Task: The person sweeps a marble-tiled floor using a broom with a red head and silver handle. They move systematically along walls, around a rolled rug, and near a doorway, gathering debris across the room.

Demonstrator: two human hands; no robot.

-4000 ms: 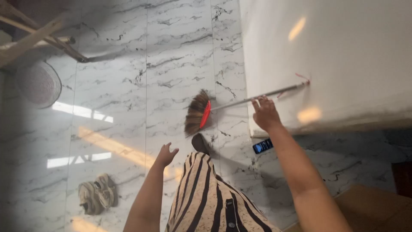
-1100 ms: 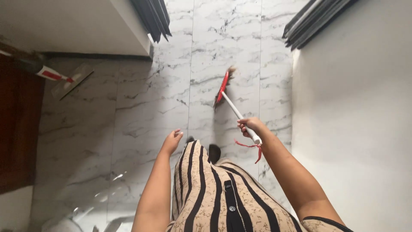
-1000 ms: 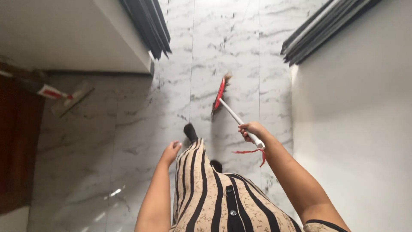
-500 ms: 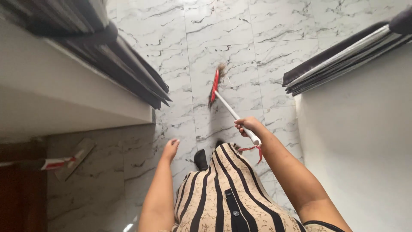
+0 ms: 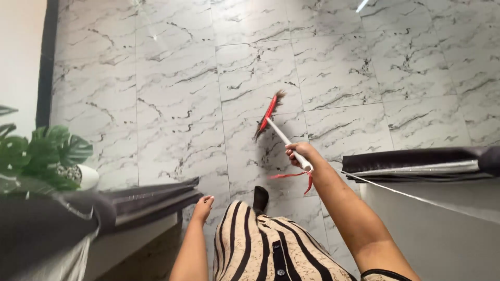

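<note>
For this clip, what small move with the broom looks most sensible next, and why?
Probably a short pull of the broom back toward the feet. The right hand grips the white handle near its top end, the bristles rest on the marble floor ahead of the person, and open tile lies between the bristles and the shoe. The left hand hangs free.

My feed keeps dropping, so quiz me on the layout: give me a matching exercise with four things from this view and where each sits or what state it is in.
Things:
1. broom
2. right hand
3. left hand
4. potted plant

Places or states:
A. empty, hanging beside the striped dress
B. far left, in a white pot
C. head down on the marble floor, red band across the bristles
D. closed round the white handle's end, by the red ribbon

Pairs: 1-C, 2-D, 3-A, 4-B
</note>
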